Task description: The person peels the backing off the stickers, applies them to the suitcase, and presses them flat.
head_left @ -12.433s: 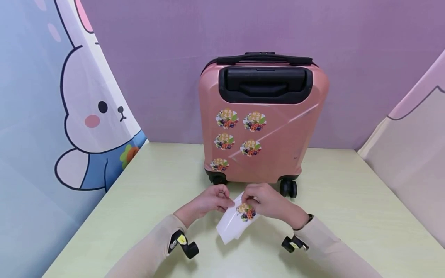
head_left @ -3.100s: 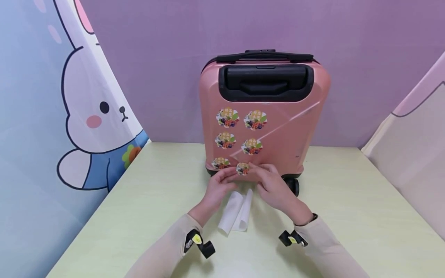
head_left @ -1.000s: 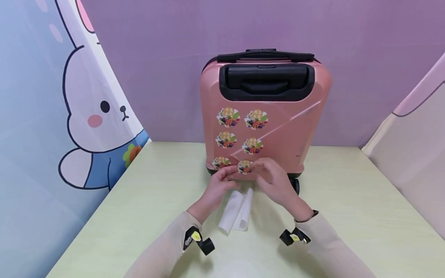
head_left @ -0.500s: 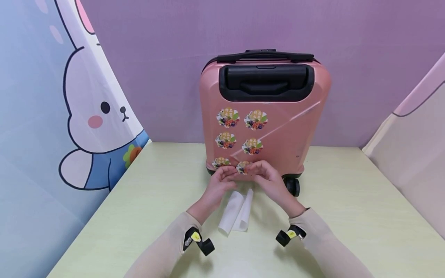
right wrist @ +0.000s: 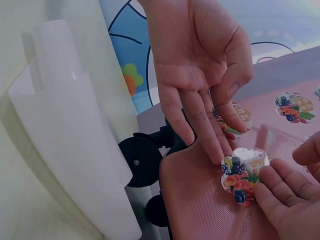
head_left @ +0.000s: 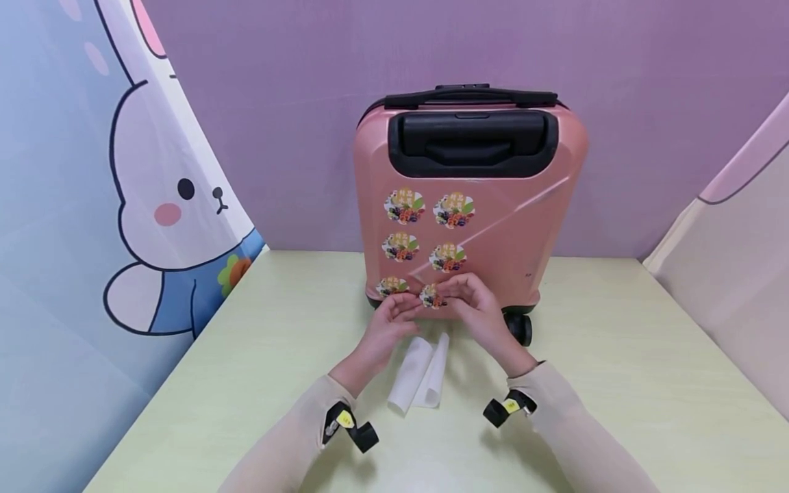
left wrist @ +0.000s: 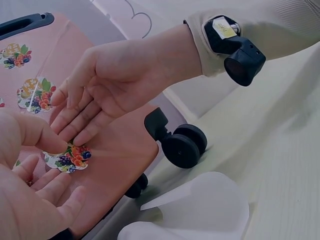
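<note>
A pink suitcase (head_left: 511, 246) stands upright, with several round fruit-print stickers in two columns on its face. The lowest sticker of the right column (head_left: 430, 296) lies against the shell between my two hands. My left hand (head_left: 383, 330) touches its left side with nearly straight fingertips, the thumb held apart. On the other side my right hand (head_left: 483, 315) rests extended fingers on the sticker's right edge; its thumb stands away in the right wrist view. In the left wrist view fingers partly cover this sticker (left wrist: 72, 159).
White backing paper (head_left: 411, 376), curled into rolls, lies on the pale table (head_left: 277, 329) in front of the suitcase. Black wheels (head_left: 520, 330) show under the suitcase. A rabbit-print cloth (head_left: 154, 171) hangs at left, and a purple backdrop (head_left: 277, 123) stands behind.
Earlier both hands held the backing paper with a sticker on it. The paper now lies on the table and that sticker is on the suitcase. Lately the right hand has shifted slightly; the left stays.
</note>
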A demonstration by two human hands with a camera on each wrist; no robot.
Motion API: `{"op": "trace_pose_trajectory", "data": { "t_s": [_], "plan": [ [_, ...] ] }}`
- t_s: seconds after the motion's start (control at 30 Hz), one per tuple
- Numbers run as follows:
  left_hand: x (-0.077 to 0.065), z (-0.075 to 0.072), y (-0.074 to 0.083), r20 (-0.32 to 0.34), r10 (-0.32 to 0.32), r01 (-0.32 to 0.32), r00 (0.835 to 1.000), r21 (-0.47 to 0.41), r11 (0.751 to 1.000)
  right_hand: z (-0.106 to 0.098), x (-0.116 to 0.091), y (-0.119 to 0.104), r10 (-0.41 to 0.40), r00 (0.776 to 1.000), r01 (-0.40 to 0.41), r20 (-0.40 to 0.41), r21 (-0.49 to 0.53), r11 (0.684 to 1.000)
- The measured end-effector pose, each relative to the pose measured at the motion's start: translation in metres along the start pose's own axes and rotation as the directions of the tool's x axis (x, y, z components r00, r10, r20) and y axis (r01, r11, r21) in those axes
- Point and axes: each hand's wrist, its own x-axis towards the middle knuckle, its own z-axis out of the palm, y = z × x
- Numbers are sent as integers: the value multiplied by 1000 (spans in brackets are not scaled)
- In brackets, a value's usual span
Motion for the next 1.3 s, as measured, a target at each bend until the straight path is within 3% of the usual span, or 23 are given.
{"op": "trace_pose_trajectory", "data": {
  "t_s": [0.27,0.5,0.73,1.3],
  "plan": [
    [-2,-7,-4,13,5,-5,1000,20,1000,5,-1,0,-7,1000,6,-25,-18,1000],
    [-5,-16,-6,-26,-9,9,1000,37,999,5,-3,0,-7,999,7,-34,-14,1000],
    [-3,-20,-5,-82,-46,48,996,23,999,11,-1,2,-29,1000,29,-3,-1,1000],
    [-3,-23,-4,-103,-89,94,991,50,994,19,0,22,9,996,2,92,-114,993]
  ]
}}
